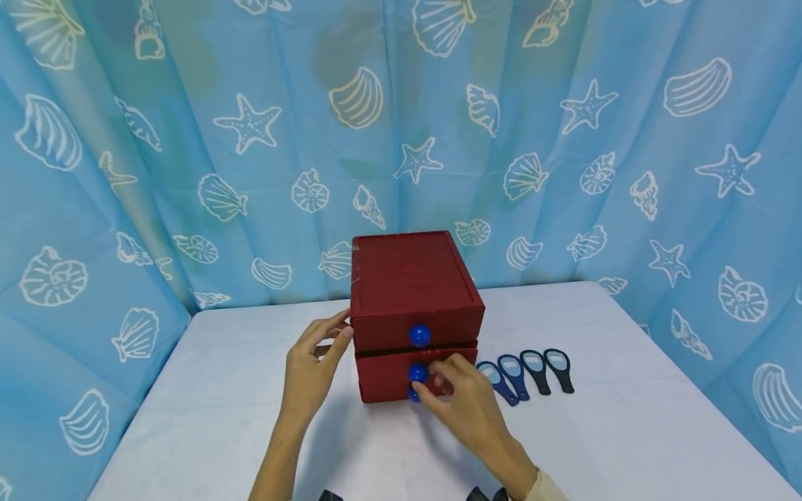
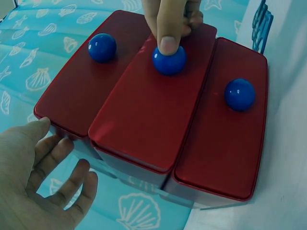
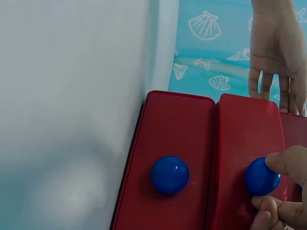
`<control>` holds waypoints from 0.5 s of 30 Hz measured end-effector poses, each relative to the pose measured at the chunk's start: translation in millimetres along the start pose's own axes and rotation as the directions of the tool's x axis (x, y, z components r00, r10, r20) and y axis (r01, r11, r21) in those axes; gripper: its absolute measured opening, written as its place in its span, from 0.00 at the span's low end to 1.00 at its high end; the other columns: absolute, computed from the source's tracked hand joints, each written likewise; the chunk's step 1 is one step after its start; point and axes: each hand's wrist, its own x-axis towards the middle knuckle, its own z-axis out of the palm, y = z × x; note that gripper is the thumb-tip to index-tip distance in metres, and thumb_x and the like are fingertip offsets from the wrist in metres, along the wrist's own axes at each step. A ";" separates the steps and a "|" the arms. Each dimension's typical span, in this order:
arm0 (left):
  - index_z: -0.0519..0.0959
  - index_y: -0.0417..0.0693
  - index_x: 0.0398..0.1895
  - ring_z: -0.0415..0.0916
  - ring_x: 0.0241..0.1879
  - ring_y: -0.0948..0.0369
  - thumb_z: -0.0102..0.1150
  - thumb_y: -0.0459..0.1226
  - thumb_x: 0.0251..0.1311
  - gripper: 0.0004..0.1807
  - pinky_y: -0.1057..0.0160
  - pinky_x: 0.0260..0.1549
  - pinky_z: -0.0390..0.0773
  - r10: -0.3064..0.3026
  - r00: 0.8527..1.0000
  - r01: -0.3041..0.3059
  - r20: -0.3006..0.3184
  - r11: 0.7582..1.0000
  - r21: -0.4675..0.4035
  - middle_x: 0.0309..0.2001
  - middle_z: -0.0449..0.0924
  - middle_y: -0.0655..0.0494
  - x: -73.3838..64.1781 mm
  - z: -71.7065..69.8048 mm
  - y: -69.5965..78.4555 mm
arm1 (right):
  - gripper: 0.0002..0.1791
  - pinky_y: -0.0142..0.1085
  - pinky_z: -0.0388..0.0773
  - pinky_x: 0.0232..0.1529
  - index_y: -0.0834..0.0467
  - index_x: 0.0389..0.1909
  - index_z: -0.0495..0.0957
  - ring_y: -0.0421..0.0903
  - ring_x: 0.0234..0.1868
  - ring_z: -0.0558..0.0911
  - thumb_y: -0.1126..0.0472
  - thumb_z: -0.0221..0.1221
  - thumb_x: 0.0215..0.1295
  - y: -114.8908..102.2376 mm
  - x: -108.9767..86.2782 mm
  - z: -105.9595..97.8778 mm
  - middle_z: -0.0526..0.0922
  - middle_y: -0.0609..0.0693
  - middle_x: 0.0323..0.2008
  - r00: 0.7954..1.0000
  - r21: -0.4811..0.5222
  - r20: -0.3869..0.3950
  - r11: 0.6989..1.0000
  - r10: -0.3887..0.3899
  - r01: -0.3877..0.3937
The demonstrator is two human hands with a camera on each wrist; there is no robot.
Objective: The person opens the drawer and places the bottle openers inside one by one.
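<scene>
A dark red chest of drawers (image 1: 413, 275) stands on the table, its three drawers each fitted with a round blue knob. The middle drawer (image 2: 144, 115) juts out a little past the other two. My right hand (image 1: 470, 403) pinches the middle knob (image 3: 263, 176) between thumb and fingers. At the chest's left side is my left hand (image 1: 311, 376), its thumb at the edge of the top drawer (image 2: 91, 81) and its fingers loosely spread. Below, the bottom drawer (image 3: 168, 129) sits in the chest, its knob (image 2: 240, 94) untouched.
Several small magnifying glasses (image 1: 532, 369), with blue or black handles, lie in a row right of the chest. A white cloth covers the table (image 1: 626, 417). Behind it hangs a blue curtain (image 1: 282, 160) printed with shells and starfish.
</scene>
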 end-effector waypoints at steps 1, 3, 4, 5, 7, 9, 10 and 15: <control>0.80 0.65 0.62 0.77 0.50 0.66 0.61 0.51 0.67 0.21 0.56 0.47 0.81 0.000 1.000 0.000 -0.004 1.000 0.002 0.48 0.80 0.66 0.0 -0.3 0.4 | 0.13 0.27 0.76 0.28 0.58 0.33 0.85 0.36 0.29 0.73 0.57 0.77 0.52 -0.2 -0.8 -0.4 0.71 0.40 0.29 1.000 0.001 -0.001 1.000 -0.005 0.005; 0.80 0.65 0.62 0.77 0.50 0.66 0.61 0.51 0.67 0.21 0.55 0.47 0.81 0.001 1.000 -0.001 -0.006 1.000 0.003 0.48 0.80 0.66 0.0 -0.7 1.3 | 0.13 0.27 0.78 0.29 0.58 0.33 0.85 0.35 0.29 0.73 0.57 0.77 0.51 -0.5 -2.6 -1.3 0.71 0.40 0.29 1.000 0.004 -0.004 1.000 -0.012 0.012; 0.80 0.64 0.62 0.77 0.50 0.66 0.62 0.51 0.67 0.21 0.55 0.47 0.81 0.001 1.000 -0.001 -0.006 1.000 0.004 0.49 0.80 0.66 0.0 -0.8 1.5 | 0.13 0.28 0.78 0.29 0.58 0.33 0.85 0.35 0.29 0.73 0.57 0.77 0.51 -0.7 -3.5 -1.8 0.71 0.40 0.29 1.000 0.006 -0.005 1.000 -0.015 0.015; 0.80 0.64 0.62 0.77 0.50 0.65 0.62 0.50 0.67 0.21 0.55 0.47 0.81 -0.001 1.000 0.001 -0.004 1.000 0.005 0.49 0.80 0.66 -0.2 -0.9 1.5 | 0.13 0.29 0.78 0.29 0.58 0.33 0.85 0.34 0.29 0.73 0.58 0.77 0.50 -0.9 -4.5 -2.3 0.71 0.40 0.29 1.000 0.005 -0.008 1.000 -0.017 0.017; 0.80 0.63 0.62 0.77 0.50 0.65 0.62 0.50 0.67 0.21 0.56 0.47 0.81 -0.005 1.000 0.005 -0.001 1.000 0.004 0.49 0.80 0.65 -0.7 -1.1 2.0 | 0.13 0.28 0.78 0.28 0.58 0.34 0.86 0.34 0.29 0.73 0.58 0.78 0.50 -1.4 -6.8 -3.2 0.71 0.39 0.28 1.000 0.001 -0.012 1.000 -0.022 0.022; 0.80 0.64 0.62 0.77 0.50 0.65 0.62 0.50 0.67 0.21 0.57 0.47 0.81 -0.009 1.000 0.009 0.000 1.000 0.007 0.49 0.80 0.66 -1.3 -1.1 2.2 | 0.14 0.27 0.76 0.27 0.57 0.34 0.86 0.34 0.29 0.72 0.58 0.78 0.49 -1.9 -8.8 -4.5 0.72 0.39 0.28 0.999 -0.008 -0.016 1.000 -0.028 0.028; 0.80 0.64 0.62 0.77 0.50 0.65 0.62 0.50 0.67 0.21 0.57 0.47 0.81 -0.009 1.000 0.009 -0.001 1.000 0.008 0.49 0.80 0.66 -1.4 -1.1 2.3 | 0.14 0.27 0.75 0.27 0.57 0.34 0.86 0.34 0.29 0.72 0.58 0.78 0.49 -2.4 -9.9 -5.1 0.72 0.39 0.28 0.999 -0.012 -0.018 1.000 -0.028 0.028; 0.80 0.65 0.63 0.77 0.50 0.65 0.61 0.51 0.67 0.21 0.56 0.48 0.80 -0.004 1.000 0.004 0.003 1.000 0.008 0.50 0.80 0.66 -0.9 -0.6 1.4 | 0.14 0.26 0.75 0.28 0.55 0.36 0.86 0.34 0.30 0.72 0.58 0.78 0.50 -6.3 -15.7 -8.9 0.71 0.37 0.30 1.000 -0.022 -0.002 1.000 0.005 -0.005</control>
